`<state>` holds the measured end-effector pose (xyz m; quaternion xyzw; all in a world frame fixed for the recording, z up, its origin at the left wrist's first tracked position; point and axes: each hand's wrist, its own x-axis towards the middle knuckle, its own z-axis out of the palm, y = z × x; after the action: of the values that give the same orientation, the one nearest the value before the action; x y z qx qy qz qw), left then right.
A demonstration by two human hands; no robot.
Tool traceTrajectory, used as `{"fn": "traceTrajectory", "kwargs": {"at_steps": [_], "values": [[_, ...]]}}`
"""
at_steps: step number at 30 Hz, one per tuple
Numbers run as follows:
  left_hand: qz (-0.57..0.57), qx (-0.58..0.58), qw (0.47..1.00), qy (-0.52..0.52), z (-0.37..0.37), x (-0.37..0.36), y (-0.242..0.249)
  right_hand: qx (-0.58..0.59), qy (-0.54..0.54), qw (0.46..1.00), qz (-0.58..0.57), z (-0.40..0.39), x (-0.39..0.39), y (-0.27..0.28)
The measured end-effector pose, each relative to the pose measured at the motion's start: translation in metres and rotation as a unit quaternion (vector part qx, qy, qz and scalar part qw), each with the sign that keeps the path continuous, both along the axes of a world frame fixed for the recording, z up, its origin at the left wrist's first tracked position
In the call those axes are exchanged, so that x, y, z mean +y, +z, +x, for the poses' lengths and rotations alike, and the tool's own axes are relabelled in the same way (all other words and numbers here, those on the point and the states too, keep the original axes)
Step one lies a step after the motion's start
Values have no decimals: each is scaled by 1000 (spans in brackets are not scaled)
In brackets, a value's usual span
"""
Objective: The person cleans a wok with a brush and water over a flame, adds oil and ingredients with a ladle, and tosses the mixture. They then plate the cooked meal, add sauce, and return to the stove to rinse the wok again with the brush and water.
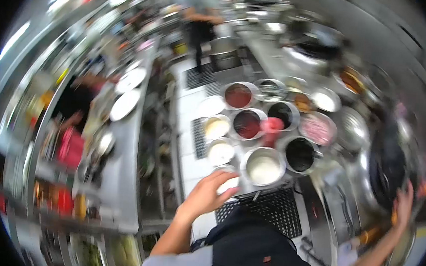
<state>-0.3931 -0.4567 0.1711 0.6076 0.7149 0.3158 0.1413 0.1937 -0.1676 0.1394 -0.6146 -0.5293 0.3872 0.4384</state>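
My left hand (209,194) is at the near end of a group of pots, thumb and fingers apart. Its fingertips reach over a small tub with white contents (228,185); blur hides whether they touch it. Beside that tub stands a pot of pale creamy liquid (263,169). At far right, my right hand (403,204) is closed at the near rim of a dark wok (388,164); the exact grip is smeared. A small orange piece shows beside its fingers. Dark sauce (300,155) fills another pot, and a pink chopped ingredient (317,127) lies in a bowl.
Several more sauce pots, one of them red (238,95), stand farther back. A perforated black mat (272,210) lies before my apron. Left of me runs a steel counter (125,176) with white plates (125,104). Another person (197,14) stands at the back; others work at left.
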Motion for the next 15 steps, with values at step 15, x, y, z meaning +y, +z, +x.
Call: {"fn": "traceTrajectory", "kwargs": {"at_steps": [15], "values": [[118, -109, 935, 317, -283, -124, -69, 537, 216, 813, 69, -117, -33, -26]]}}
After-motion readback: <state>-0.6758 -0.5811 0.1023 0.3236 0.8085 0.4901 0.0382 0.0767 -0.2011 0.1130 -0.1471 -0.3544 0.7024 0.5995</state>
